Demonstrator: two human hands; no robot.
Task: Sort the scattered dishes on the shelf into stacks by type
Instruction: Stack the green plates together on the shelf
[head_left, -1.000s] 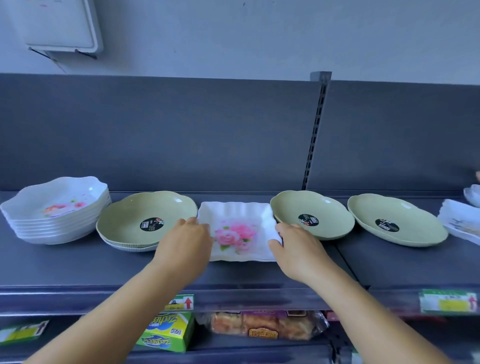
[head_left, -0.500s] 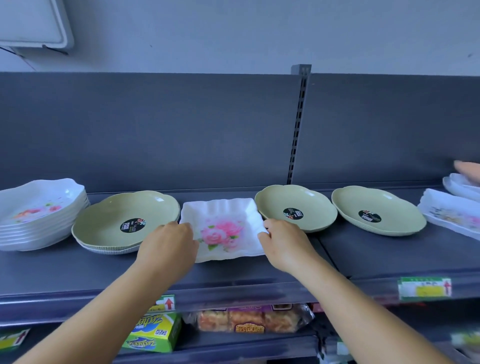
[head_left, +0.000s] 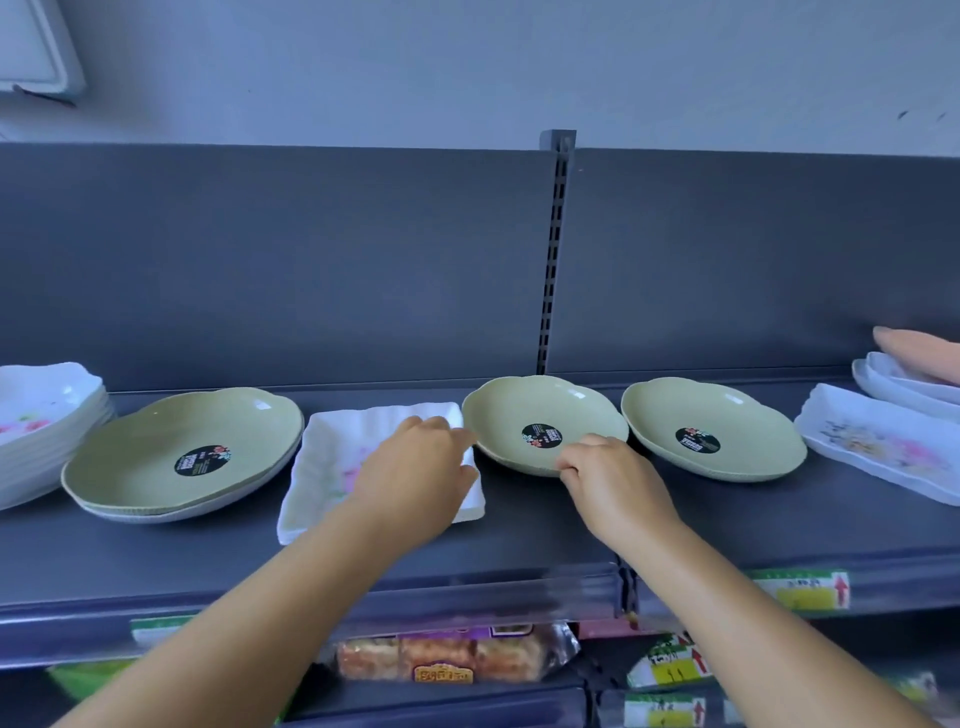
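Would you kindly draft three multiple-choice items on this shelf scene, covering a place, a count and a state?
1. Where does the white square plate lie?
A. Between two green dishes
B. On the white bowl stack
C. On the lower shelf

2. How many black round stickers show on green dishes?
A. One
B. Three
C. Five

3. What is the right hand doing?
A. Hanging free
B. Touching the middle green dish's near rim
C. Holding a box

Answers: 1 A, green dishes flank it; 2 B, one per visible green top; 3 B, fingers meet the rim.

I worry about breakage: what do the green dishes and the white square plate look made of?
Green dishes: probably melamine or plastic, smooth semi-gloss, soft window glints, thin rims. White square plate: likely glossy melamine too, with moulded fluted edges and printed pink flowers. Ceramic cannot be ruled out.
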